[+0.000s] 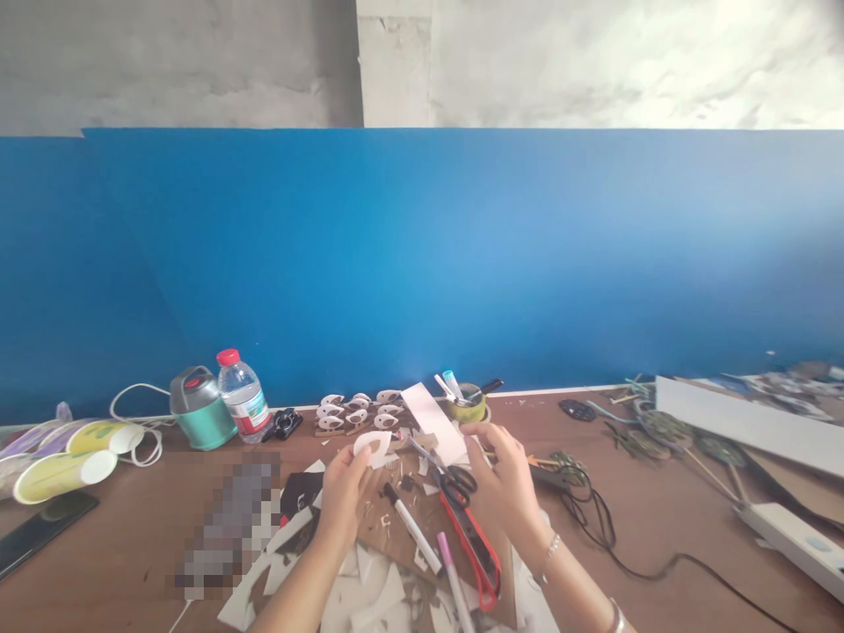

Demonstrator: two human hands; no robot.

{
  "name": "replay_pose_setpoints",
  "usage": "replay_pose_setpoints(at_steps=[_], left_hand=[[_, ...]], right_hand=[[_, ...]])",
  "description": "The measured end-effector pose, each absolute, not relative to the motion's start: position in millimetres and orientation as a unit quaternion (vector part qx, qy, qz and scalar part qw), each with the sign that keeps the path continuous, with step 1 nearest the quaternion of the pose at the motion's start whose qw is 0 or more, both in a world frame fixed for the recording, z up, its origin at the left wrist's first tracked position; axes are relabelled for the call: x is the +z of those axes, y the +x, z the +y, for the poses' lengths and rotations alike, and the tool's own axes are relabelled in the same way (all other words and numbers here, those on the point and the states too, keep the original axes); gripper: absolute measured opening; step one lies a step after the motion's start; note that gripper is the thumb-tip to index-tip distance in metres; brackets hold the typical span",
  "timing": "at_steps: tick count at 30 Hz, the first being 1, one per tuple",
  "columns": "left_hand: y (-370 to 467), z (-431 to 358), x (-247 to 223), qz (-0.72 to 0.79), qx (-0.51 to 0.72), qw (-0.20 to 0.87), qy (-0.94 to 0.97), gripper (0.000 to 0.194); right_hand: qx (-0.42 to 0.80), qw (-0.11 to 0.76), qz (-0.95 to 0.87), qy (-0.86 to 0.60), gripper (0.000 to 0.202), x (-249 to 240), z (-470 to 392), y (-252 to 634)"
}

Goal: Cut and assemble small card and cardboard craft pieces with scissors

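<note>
My left hand [346,488] pinches a small rounded white paper cutout [374,449] by its edge. My right hand [505,479], fingers bent, has its fingertips at the side of a long white paper strip [435,422], whose top rises past the table's back edge; the exact grip is partly hidden. Below the strip are black-handled scissors [457,483], a red utility knife [475,554], a white marker with a black cap [415,532] and a pink-capped marker [454,580]. White paper scraps [369,589] spread around a brown board [389,527].
Behind my hands stand several teardrop-shaped white pieces [360,411] and a green pen cup [467,406]. A water bottle [243,400], a teal-grey device [201,413], paper cups [66,475] and a phone [43,534] are left. At right lie a black cable [613,549] and a power strip [795,541].
</note>
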State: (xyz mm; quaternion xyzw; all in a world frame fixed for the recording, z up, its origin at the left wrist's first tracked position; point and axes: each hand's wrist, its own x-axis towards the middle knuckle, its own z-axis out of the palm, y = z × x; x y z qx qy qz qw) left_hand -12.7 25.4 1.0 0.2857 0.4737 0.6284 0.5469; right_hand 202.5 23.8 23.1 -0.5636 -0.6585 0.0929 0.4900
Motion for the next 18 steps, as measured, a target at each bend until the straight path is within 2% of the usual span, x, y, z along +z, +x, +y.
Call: replay_pose_setpoints(at_steps=[8,11,13,18], left_hand=[[-12.0,25.6,-2.5,0.477,0.617,0.550,0.299,0.035],[-10.4,24.0,-2.5,0.482,0.602,0.551,0.320,0.037],[-9.4,23.5,-2.7,0.489,0.592,0.543,0.338,0.037],[-6.9,23.7,-1.7,0.495,0.579,0.523,0.383,0.034]], right_hand=[[0.124,0.577,-0.562,-0.580,0.024,42.7,31.8,245.2],[0.089,0.560,-0.536,-0.626,0.027,49.4,35.0,266.9],[0.063,0.485,-0.555,-0.673,0.026,48.7,38.7,281.4],[0.033,0.168,-0.599,-0.782,0.041,23.2,47.5,307.8]])
